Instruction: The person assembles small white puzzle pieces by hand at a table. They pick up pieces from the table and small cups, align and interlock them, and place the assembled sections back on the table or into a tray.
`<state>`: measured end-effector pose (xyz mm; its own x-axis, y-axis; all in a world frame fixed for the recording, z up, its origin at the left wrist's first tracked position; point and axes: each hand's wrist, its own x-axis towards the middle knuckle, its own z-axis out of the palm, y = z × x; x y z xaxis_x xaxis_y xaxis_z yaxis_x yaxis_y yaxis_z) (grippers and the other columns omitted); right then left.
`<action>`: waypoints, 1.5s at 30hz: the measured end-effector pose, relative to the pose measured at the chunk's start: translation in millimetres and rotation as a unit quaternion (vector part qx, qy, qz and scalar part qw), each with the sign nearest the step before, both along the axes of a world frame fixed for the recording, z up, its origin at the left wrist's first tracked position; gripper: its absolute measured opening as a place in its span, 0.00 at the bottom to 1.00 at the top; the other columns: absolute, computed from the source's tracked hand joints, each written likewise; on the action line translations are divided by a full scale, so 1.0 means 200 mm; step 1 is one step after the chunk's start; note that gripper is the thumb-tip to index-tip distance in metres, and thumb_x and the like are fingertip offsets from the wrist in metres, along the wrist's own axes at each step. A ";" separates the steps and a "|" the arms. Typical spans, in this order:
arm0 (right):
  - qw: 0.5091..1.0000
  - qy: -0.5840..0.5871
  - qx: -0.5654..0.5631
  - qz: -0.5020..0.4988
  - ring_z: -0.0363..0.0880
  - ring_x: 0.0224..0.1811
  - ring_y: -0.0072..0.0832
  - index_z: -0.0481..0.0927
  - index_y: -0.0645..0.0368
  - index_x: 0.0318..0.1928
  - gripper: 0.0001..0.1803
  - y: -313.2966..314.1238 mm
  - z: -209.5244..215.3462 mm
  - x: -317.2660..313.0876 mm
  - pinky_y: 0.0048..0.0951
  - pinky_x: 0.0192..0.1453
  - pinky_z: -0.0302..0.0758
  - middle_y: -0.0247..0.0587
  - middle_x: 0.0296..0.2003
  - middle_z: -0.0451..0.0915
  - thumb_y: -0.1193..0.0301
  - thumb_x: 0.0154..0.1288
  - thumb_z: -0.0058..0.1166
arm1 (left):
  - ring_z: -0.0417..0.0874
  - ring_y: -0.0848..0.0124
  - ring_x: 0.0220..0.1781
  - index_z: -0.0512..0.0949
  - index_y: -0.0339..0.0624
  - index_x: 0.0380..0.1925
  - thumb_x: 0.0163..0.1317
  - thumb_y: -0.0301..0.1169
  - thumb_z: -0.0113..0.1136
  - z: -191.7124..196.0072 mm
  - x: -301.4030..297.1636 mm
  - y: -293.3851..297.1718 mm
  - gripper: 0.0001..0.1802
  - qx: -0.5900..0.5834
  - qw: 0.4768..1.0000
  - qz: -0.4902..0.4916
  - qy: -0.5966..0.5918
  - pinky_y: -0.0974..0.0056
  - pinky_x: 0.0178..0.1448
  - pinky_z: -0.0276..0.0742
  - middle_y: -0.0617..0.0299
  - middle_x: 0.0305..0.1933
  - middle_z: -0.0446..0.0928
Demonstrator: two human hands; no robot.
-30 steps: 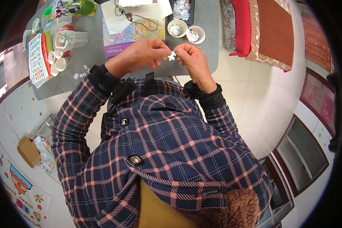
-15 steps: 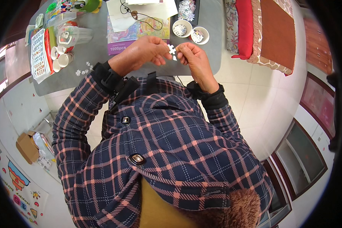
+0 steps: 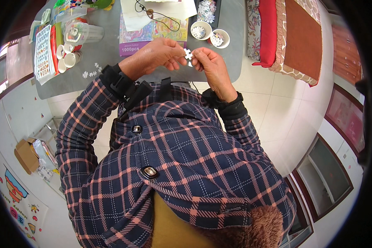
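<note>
A small white jigsaw piece (image 3: 188,53) is held up over the table's near edge, between my two hands. My left hand (image 3: 155,58) pinches its left side with thumb and forefinger, the other fingers curled below. From the right, my right hand (image 3: 213,68) closes its thumb and fingertips on the opposite side. Whether it is one piece or two joined ones is too small to tell. Beyond my hands lies a purple puzzle box (image 3: 130,48) with a colourful picture. Two paper cups of jigsaw pieces, one left (image 3: 201,30) and one right (image 3: 219,38), stand past my right hand.
A black tray (image 3: 213,18) holds a bag of pieces at the back. White paper and a black cord (image 3: 169,29) lie on the box. Loose white pieces (image 3: 92,73) rest on the grey table's left, near several paper cups (image 3: 72,60), a clear plastic tub (image 3: 84,33) and a sticker sheet (image 3: 42,56).
The table and its things sit slightly further right in view, as the camera has shifted a little. Both hands keep nearly the same pose around the white piece.
</note>
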<state>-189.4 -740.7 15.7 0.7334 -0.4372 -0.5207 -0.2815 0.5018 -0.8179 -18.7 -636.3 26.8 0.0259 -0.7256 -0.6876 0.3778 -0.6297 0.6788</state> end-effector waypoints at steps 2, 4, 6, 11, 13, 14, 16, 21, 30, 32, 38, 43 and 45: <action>1.000 0.005 -0.006 0.008 0.68 0.26 0.12 0.79 0.61 0.36 0.10 0.02 0.00 0.02 0.14 0.32 0.64 0.27 0.25 0.75 0.66 0.68 0.52 | 0.78 0.75 0.28 0.76 0.38 0.33 0.62 0.36 0.57 0.01 0.02 0.02 0.11 0.000 0.998 -0.054 -0.031 0.74 0.31 0.72 0.60 0.31 0.81; 0.999 -0.001 -0.022 0.027 0.68 0.26 0.12 0.78 0.60 0.36 0.08 0.03 0.00 0.02 0.14 0.32 0.65 0.27 0.25 0.75 0.68 0.67 0.53 | 0.77 0.77 0.28 0.76 0.39 0.33 0.64 0.36 0.57 0.01 0.02 0.02 0.10 -0.004 0.994 -0.090 -0.054 0.75 0.30 0.71 0.62 0.31 0.80; 1.000 0.007 0.000 0.024 0.70 0.26 0.13 0.78 0.60 0.37 0.07 0.04 -0.01 0.02 0.14 0.32 0.66 0.29 0.26 0.76 0.70 0.66 0.53 | 0.77 0.78 0.28 0.76 0.39 0.33 0.64 0.36 0.57 0.01 0.01 0.03 0.10 -0.022 0.992 -0.108 -0.066 0.75 0.30 0.70 0.63 0.31 0.79; 0.999 -0.011 0.034 -0.038 0.75 0.27 0.16 0.76 0.63 0.37 0.04 0.07 -0.05 0.04 0.15 0.32 0.70 0.36 0.28 0.80 0.74 0.66 0.52 | 0.75 0.79 0.27 0.77 0.38 0.36 0.63 0.35 0.57 -0.02 0.02 0.07 0.10 -0.035 0.994 -0.061 -0.086 0.75 0.30 0.70 0.66 0.30 0.77; 0.997 0.005 0.037 -0.072 0.76 0.27 0.18 0.76 0.64 0.38 0.04 0.08 -0.06 0.04 0.16 0.32 0.71 0.39 0.30 0.81 0.75 0.65 0.52 | 0.75 0.80 0.27 0.77 0.38 0.36 0.63 0.35 0.57 -0.04 0.02 0.08 0.10 -0.039 0.994 -0.061 -0.082 0.75 0.30 0.70 0.66 0.30 0.77; 0.997 -0.010 0.039 -0.060 0.76 0.27 0.17 0.76 0.63 0.37 0.04 0.08 -0.07 0.03 0.16 0.32 0.71 0.38 0.30 0.81 0.74 0.66 0.52 | 0.75 0.80 0.27 0.77 0.38 0.36 0.63 0.34 0.57 -0.05 0.01 0.08 0.10 -0.042 0.994 -0.062 -0.079 0.75 0.30 0.70 0.66 0.30 0.77; 0.998 -0.024 0.036 -0.046 0.76 0.28 0.17 0.76 0.61 0.36 0.05 0.10 -0.08 0.05 0.16 0.32 0.71 0.37 0.30 0.82 0.73 0.67 0.52 | 0.75 0.80 0.28 0.77 0.38 0.36 0.63 0.34 0.57 -0.05 0.04 0.11 0.10 -0.044 0.995 -0.059 -0.074 0.75 0.30 0.70 0.67 0.30 0.77; 0.998 -0.004 0.035 -0.048 0.76 0.27 0.16 0.76 0.61 0.37 0.05 0.12 -0.08 0.04 0.16 0.32 0.70 0.37 0.30 0.82 0.72 0.67 0.52 | 0.75 0.80 0.28 0.77 0.38 0.35 0.63 0.34 0.56 -0.09 0.02 0.13 0.10 -0.049 0.995 -0.046 -0.068 0.75 0.30 0.70 0.67 0.29 0.76; 0.999 0.001 0.040 -0.034 0.73 0.25 0.16 0.76 0.61 0.36 0.05 0.18 -0.06 0.10 0.15 0.30 0.69 0.36 0.28 0.81 0.72 0.66 0.52 | 0.75 0.80 0.28 0.78 0.38 0.33 0.62 0.35 0.56 -0.07 0.09 0.20 0.11 -0.028 0.994 -0.071 -0.072 0.75 0.30 0.69 0.67 0.28 0.77; 0.999 0.000 0.040 -0.028 0.73 0.24 0.15 0.76 0.61 0.36 0.06 0.18 -0.06 0.09 0.15 0.30 0.68 0.35 0.27 0.80 0.71 0.67 0.51 | 0.75 0.80 0.28 0.78 0.39 0.33 0.62 0.35 0.56 -0.08 0.08 0.20 0.10 -0.028 0.995 -0.075 -0.060 0.75 0.30 0.69 0.67 0.28 0.76; 0.999 0.020 0.031 -0.001 0.72 0.24 0.14 0.77 0.59 0.35 0.06 0.17 -0.08 0.08 0.14 0.29 0.67 0.32 0.25 0.80 0.70 0.66 0.52 | 0.76 0.79 0.28 0.78 0.40 0.31 0.61 0.35 0.56 -0.10 0.08 0.22 0.10 -0.015 0.997 -0.067 -0.042 0.74 0.31 0.70 0.67 0.27 0.76; 0.996 0.058 0.038 0.053 0.71 0.23 0.12 0.77 0.56 0.34 0.06 0.16 -0.07 0.05 0.13 0.28 0.65 0.29 0.25 0.79 0.68 0.67 0.51 | 0.75 0.79 0.28 0.77 0.40 0.30 0.62 0.36 0.56 -0.13 0.08 0.22 0.10 -0.003 0.998 -0.060 -0.036 0.74 0.32 0.70 0.68 0.27 0.76; 0.994 0.068 0.036 0.076 0.71 0.23 0.11 0.77 0.56 0.34 0.06 0.16 -0.06 0.05 0.12 0.28 0.65 0.27 0.24 0.79 0.69 0.66 0.51 | 0.75 0.79 0.28 0.77 0.40 0.31 0.62 0.35 0.55 -0.13 0.08 0.23 0.10 0.008 0.997 -0.066 -0.043 0.74 0.32 0.70 0.68 0.28 0.76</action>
<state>-180.3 -708.1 3.2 0.7086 -0.2844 -0.6458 -0.4643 0.5011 -0.7302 -2.8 -590.8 0.5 -0.0099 -0.7158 -0.6982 0.2328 -0.6807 0.6945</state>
